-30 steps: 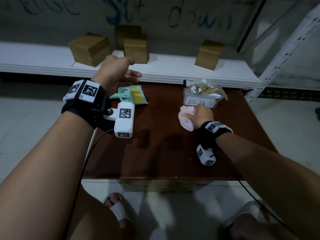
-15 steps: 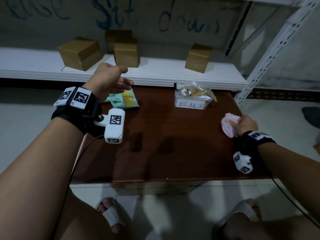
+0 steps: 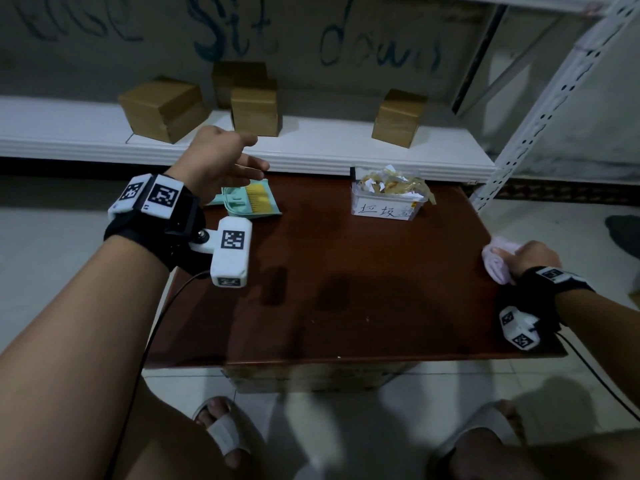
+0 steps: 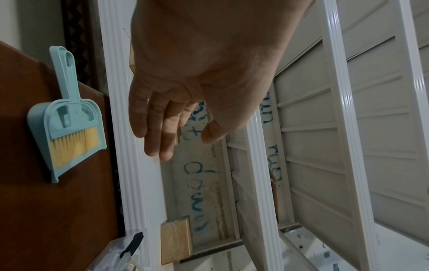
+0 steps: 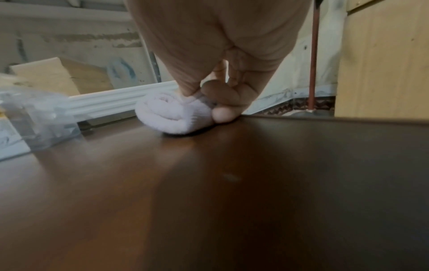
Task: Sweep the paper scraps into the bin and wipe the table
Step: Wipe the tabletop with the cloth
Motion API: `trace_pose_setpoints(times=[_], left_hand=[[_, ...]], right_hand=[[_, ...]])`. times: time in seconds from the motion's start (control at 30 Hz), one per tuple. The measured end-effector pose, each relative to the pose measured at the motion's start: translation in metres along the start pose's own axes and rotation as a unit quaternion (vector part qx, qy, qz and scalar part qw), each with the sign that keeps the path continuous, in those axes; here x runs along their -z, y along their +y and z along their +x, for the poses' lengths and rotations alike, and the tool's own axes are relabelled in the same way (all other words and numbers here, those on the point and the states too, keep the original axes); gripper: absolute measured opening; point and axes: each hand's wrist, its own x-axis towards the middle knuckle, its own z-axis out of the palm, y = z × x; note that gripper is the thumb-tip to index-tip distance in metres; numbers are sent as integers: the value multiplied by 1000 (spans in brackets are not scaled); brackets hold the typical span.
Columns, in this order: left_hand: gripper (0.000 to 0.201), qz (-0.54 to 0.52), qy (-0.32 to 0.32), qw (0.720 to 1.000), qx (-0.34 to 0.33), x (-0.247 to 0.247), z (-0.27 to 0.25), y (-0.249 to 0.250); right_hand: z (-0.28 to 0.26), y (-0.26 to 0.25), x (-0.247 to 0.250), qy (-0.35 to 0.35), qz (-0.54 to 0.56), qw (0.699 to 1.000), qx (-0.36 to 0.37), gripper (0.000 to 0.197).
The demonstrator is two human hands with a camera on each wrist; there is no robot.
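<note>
Dark wooden table [image 3: 346, 289] fronts white shelving [image 3: 311, 157]; right hand [image 3: 526, 259] grips a rolled cloth [image 3: 497, 263], left hand [image 3: 221, 161] relaxed, empty.

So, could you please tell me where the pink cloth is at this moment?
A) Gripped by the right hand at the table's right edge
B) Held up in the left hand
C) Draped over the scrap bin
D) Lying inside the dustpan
A: the right hand grips the rolled pink cloth against the table at its right edge, while the left hand hovers open, holding nothing.

Storeroom: metal shelving [image 3: 540, 109], cardboard boxes [image 3: 162, 107], scrawled wall [image 3: 311, 39].
</note>
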Motion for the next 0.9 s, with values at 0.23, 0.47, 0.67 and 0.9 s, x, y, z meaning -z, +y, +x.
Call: trace_pose_setpoints(times=[0.23, 0.47, 0.67, 0.9], left_hand=[[43, -13, 2, 1000, 2, 3, 7, 1], [40, -15, 2, 1000, 5, 1, 11, 1], [45, -19, 5, 1000, 8, 4, 8, 3], [43, -22, 22, 1000, 4, 13, -5, 11]], right_hand=[[-14, -40, -5, 6, -19, 1000, 12, 43], [-51, -99, -29, 2, 58, 990, 127, 53], [-81, -155, -46, -30, 76, 982, 171, 44], [-123, -215, -68, -55, 89, 965, 242, 46]])
